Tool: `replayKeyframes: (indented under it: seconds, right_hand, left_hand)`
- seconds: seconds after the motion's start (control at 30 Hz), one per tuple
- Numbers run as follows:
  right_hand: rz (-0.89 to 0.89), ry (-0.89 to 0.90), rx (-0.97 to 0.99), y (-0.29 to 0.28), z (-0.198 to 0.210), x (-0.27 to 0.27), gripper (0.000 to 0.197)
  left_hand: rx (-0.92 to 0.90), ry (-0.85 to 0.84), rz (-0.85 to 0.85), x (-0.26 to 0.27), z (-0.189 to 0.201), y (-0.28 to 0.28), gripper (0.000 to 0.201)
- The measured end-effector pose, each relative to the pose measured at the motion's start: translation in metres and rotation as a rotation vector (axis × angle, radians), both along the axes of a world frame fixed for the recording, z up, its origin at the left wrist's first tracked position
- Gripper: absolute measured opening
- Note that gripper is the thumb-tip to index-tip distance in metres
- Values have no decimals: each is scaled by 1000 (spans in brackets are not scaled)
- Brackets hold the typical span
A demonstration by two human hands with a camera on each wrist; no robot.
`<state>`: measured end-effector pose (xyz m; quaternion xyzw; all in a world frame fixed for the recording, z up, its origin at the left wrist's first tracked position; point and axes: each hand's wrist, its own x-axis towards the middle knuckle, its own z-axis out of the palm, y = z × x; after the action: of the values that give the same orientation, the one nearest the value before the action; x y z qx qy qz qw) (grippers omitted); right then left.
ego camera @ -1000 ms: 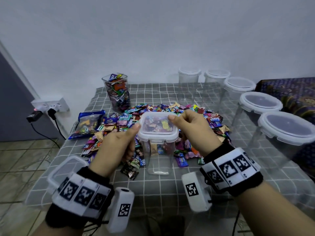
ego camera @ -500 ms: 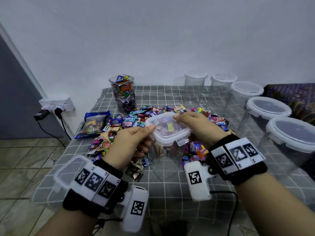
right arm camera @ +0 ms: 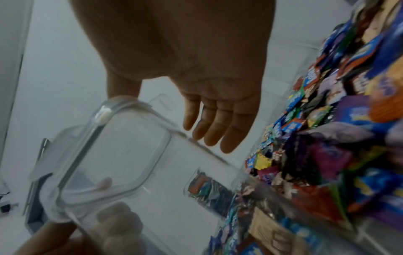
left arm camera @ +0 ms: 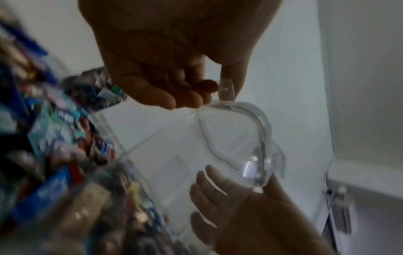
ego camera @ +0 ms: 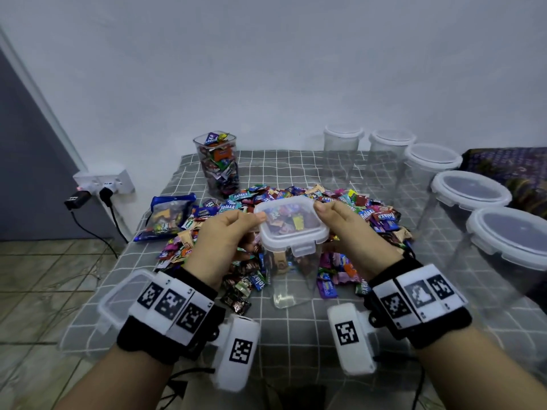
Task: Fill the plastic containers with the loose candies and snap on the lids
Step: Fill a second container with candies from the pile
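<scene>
Head view, centre of the frame: a tall clear container (ego camera: 291, 270) stands on the checked counter (ego camera: 296, 335) at the near edge of the loose candies (ego camera: 299, 202), its long axis upright but leaning a little, top toward the camera. The lid (ego camera: 291, 224) sits on its mouth between the two hands, about equally near each. The left hand (ego camera: 225, 241) pinches the lid's left rim with thumb on top; the right hand (ego camera: 352, 229) holds the right rim with thumb over the edge, and in the right wrist view its fingers (right arm camera: 209, 131) lie straight along the wall. The front latch flap (ego camera: 303, 250) faces the person and looks unclipped, so the coming press is probably downward at the flaps. Compared with a second ago, the lid has tilted from level and the container sits lower in the frame. Round lidded tubs (ego camera: 470, 190) line the right edge; a filled container (ego camera: 217, 164) stands at the upper left.
</scene>
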<state>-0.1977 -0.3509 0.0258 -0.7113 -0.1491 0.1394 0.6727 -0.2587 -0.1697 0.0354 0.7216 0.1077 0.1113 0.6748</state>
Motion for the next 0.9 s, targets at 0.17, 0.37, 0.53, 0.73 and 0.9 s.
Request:
replayKeyframes:
  seconds: [0.17, 0.37, 0.53, 0.73, 0.9]
  right_hand:
    - [211, -7, -17, -19, -11, -1, 84]
    - [368, -48, -43, -15, -4, -10, 78]
    - [286, -79, -187, -13, -12, -9, 70]
    - [305, -2, -153, -9, -16, -9, 79]
    - [344, -21, -160, -10, -8, -11, 67]
  left_hand:
    - [279, -141, -3, 3, 13, 13, 45]
    - [599, 19, -573, 15, 26, 14, 127]
    - [728, 10, -567, 17, 31, 10, 131]
    - [701, -15, -530, 10, 32, 10, 129]
    - [546, -72, -439, 4, 53, 17, 127]
